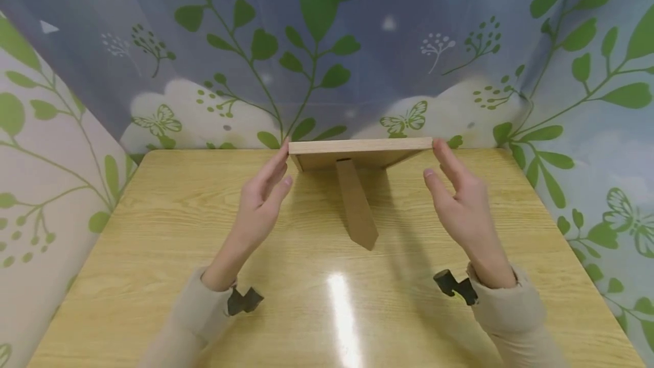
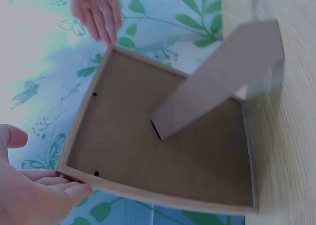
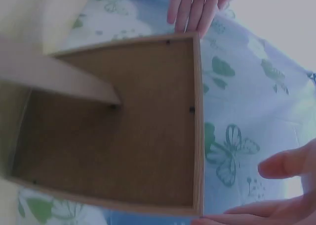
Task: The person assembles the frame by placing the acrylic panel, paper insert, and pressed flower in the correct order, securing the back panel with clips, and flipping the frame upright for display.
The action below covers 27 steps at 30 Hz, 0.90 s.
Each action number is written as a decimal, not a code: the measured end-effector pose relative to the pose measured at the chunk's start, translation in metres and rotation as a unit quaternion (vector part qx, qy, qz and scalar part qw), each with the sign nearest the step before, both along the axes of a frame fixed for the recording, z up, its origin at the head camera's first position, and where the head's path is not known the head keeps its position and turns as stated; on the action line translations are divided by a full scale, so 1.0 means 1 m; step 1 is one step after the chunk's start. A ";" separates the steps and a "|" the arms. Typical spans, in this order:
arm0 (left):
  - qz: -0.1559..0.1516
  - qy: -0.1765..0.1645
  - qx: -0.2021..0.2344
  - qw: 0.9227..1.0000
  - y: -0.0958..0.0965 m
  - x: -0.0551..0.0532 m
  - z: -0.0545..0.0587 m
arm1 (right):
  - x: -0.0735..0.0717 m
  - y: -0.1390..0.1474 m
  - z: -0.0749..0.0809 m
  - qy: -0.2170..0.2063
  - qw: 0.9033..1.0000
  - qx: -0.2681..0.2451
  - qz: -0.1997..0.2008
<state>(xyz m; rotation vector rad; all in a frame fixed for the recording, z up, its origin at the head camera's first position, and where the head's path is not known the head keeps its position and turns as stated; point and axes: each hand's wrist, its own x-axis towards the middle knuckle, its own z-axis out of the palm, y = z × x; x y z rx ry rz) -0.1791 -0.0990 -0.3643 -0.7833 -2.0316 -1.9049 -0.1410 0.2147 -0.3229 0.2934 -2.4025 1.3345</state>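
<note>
A wooden picture frame (image 1: 360,145) stands on the table with its brown back (image 2: 123,126) toward me. Its easel leg (image 1: 357,206) is swung out and slants down to the tabletop. At the frame's upper left corner, the straight fingers of my left hand (image 1: 260,195) touch the side edge, thumb held apart. My right hand (image 1: 462,203) mirrors it at the upper right corner, fingertips against the edge and thumb off the wood. The frame's front side is hidden. Small dark tabs (image 3: 192,110) show along the inner rim in the wrist views.
The pale wooden table (image 1: 194,214) runs back to a blue curtain (image 1: 383,61) printed with leaves and butterflies, close behind the frame. Printed side panels (image 1: 46,129) flank the table. Dark wrist devices (image 1: 245,301) sit at both cuffs.
</note>
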 end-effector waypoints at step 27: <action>-0.111 0.120 -0.146 0.976 0.054 0.074 0.012 | -0.100 0.014 0.016 -0.138 0.978 0.051 0.145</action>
